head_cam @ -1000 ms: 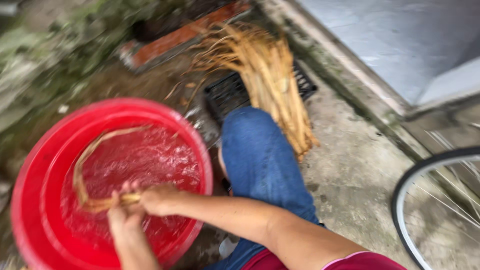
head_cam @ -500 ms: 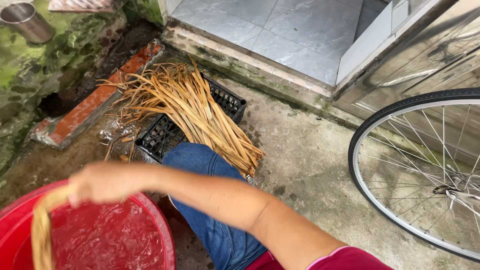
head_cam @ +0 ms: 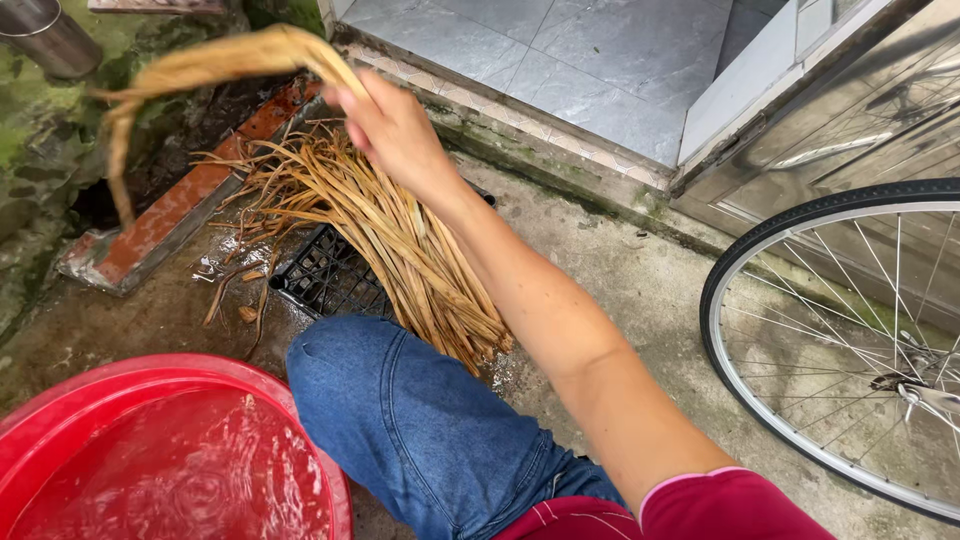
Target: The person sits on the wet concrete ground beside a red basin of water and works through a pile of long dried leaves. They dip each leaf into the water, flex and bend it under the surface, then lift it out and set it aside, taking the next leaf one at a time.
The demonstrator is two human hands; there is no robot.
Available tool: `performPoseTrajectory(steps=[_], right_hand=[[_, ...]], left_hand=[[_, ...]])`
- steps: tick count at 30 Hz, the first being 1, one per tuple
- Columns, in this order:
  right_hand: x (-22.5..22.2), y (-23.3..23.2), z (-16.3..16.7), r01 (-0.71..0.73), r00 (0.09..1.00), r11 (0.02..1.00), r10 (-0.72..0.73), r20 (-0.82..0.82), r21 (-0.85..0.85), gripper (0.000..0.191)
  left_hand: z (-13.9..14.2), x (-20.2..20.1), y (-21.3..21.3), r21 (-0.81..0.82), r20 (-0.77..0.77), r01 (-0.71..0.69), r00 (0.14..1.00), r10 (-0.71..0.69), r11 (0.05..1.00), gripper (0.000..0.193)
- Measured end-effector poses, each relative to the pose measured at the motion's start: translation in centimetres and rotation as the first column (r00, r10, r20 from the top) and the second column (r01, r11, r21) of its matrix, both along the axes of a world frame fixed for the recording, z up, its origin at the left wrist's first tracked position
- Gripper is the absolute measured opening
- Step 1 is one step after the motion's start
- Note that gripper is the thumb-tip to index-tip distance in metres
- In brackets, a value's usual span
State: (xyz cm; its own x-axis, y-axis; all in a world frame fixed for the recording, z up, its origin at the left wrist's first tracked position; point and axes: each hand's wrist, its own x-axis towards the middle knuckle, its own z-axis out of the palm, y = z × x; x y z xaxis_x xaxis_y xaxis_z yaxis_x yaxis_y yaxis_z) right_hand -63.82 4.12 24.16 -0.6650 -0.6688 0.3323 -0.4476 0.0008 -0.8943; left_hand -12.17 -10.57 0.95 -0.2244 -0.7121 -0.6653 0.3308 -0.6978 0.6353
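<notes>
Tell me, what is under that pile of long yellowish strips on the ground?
A black plastic crate lies under the pile of strips, its grid showing at the left edge. The strips cover the rest of it, so whatever is beneath stays hidden.

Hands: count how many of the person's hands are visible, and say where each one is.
1. The right hand is raised above the pile of strips, gripping a bent strip. The left hand is out of view.

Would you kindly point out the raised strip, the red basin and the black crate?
strip (head_cam: 215,55), head view, its pale arched middle.
red basin (head_cam: 120,377), head view, its near rim.
black crate (head_cam: 330,280), head view, its bare grid.
</notes>
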Motion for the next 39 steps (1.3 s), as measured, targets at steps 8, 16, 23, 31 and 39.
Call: performPoseTrajectory(steps=[8,16,23,31,39], right_hand=[[4.8,9.5,-16.7,-0.034,0.897,0.838,-0.214,0.386,0.544,0.026],[3.7,13.1,-21.5,0.153,0.868,0.911,-0.309,0.389,0.383,0.025],[5.6,16.9,-18.7,0.35,0.877,0.898,-0.414,0.244,0.266,0.025],[6.0,20.9,-23.4,0.377,0.92,0.812,-0.272,-0.281,0.446,0.033],[3.9,22.0,-24.4,0.331,0.812,0.912,-0.145,-0.566,0.242,0.06]], left_hand=[[-3.0,1.0,-0.1,-0.003,0.052,0.011,0.999,-0.01,1.0,0.037],[-3.0,5.0,2.6,0.004,0.085,-0.03,0.996,0.029,1.0,0.042],[-1.6,6.8,4.3,-0.025,0.06,-0.12,0.991,0.121,0.993,0.04],[-2.1,9.0,5.2,-0.025,0.093,-0.154,0.983,0.155,0.988,0.046],[-2.7,13.0,6.4,-0.055,0.014,-0.233,0.972,0.234,0.971,0.05]])
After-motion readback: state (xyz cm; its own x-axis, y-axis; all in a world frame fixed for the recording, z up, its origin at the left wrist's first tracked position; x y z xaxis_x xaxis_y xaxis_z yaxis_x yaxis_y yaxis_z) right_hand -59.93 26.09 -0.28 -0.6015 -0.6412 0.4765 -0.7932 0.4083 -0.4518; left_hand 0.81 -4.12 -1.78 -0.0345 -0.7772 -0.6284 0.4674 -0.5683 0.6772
